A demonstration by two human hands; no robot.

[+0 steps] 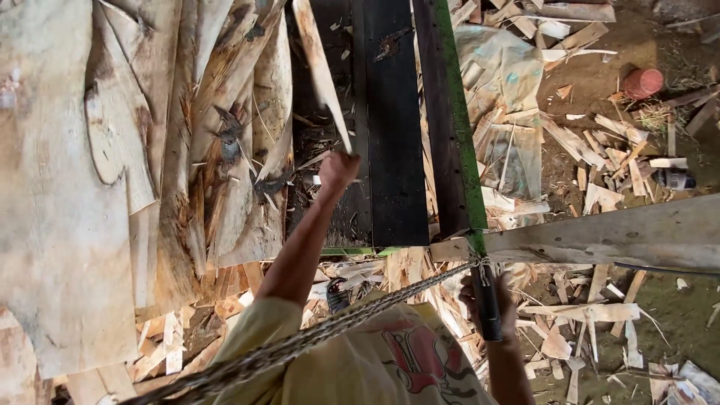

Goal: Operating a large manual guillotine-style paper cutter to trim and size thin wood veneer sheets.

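Left hand (338, 169) closed around the lower end of a long pale wood strip (319, 64), slanting up and away over the dark machine bed (390, 127). Right hand (491, 304) wrapped on a black handle (486, 300), beside a braided rope (330, 330). Left of the strip, stacked veneer sheets (112, 150); below, littered wood scraps (585, 315). Strip thin, splintered, tapering.

You look down on a dirt floor (645, 52) | wood scraps (600, 150) strewn over it | a red pot (643, 82) lying far right | crumpled sheeting (502, 75) on the ground | flat daylight
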